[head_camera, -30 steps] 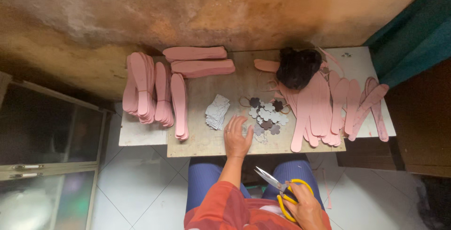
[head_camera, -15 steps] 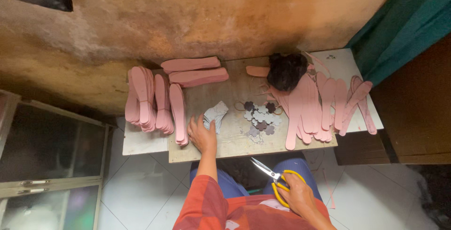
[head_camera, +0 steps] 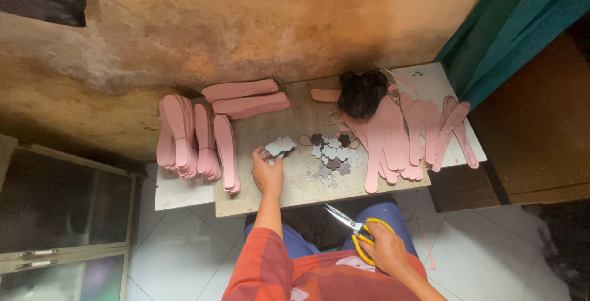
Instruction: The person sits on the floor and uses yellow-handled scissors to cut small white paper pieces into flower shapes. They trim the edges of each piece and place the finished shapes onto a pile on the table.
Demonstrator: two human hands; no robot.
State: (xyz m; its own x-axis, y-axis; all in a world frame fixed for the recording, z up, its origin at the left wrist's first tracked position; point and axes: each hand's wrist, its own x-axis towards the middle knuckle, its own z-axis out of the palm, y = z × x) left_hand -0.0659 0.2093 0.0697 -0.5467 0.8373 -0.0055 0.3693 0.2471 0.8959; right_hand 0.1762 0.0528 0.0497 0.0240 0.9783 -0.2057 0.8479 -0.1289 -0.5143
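Meanwhile the left hand pinches a grey cutout on the board, left of the flower pieces; the right hand, nearer, grips scissors, blades parted, ready for cutting.

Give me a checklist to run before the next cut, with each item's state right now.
1. Left hand has hold of the pale grey cut-out piece: ok, fingers on it.
2. Right hand grips the yellow-handled scissors: ok.
3. Scissor blades open: cannot tell, too small.
4. Scissors away from the left hand: ok, well apart, off the wooden board.
5. Grey and dark flower-shaped cut-outs out of the way: ok, beside the piece.
6. Pink sole-shaped strips stable: ok, stacked flat.
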